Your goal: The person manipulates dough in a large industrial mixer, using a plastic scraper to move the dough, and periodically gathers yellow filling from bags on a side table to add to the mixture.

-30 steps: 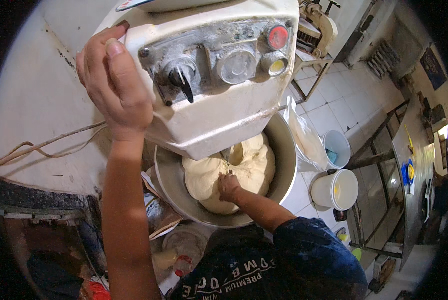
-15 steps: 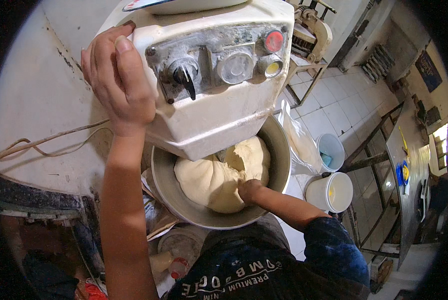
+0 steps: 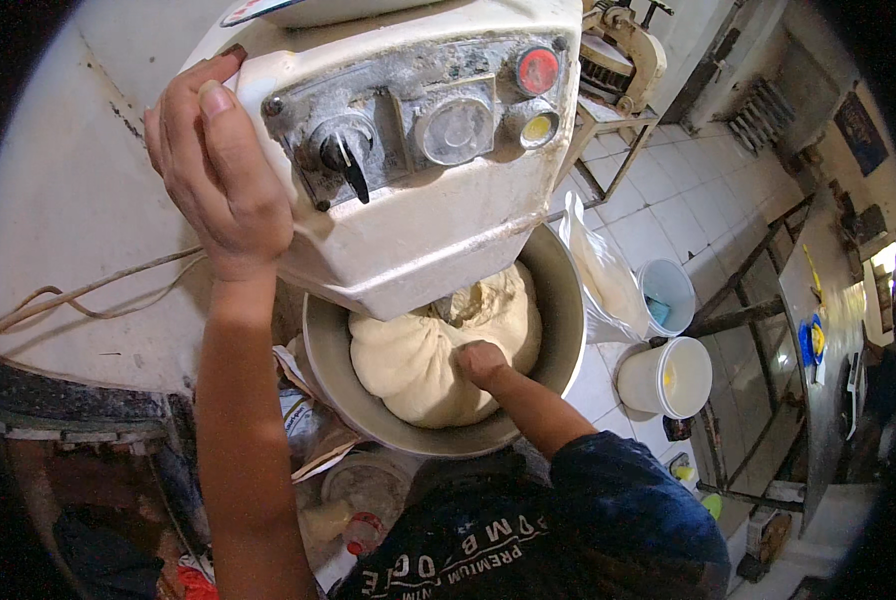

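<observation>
**One dough (image 3: 418, 370), two hands: the right hand (image 3: 481, 362) is pressing low, the left hand (image 3: 223, 180) is resting high**

And here the dough is filling the middle of the metal bowl (image 3: 563, 315), and the right hand is sitting right on top of it, touching, knuckles up. Its grip is looking curled, but the fingertips are hiding in the dough, so there's no telling whether it is closing on a pinch or simply pushing. The larger visible lobe is lying to the left of that grip and towards the body; a smaller part is rising to the right and beyond. No clear long axis is showing, only a broad, creased mound, with a hollow opening just beyond the knuckles.

The right hand is clearly the nearer one! The left hand is staying out of the bowl, its grip not closing, fingers lying over the left corner of the mixer head (image 3: 418, 225).

Now the edges: the mixer head is overhanging the bowl's far side, crowding the space beyond the grip. The near rim is running close in front of the body. Bare bowl wall is showing to the left and right of the dough, so the sides are offering some room. Outside, a white sack (image 3: 608, 285) is standing just beside the right rim, with a white bucket (image 3: 640, 383) sitting near it.
</observation>
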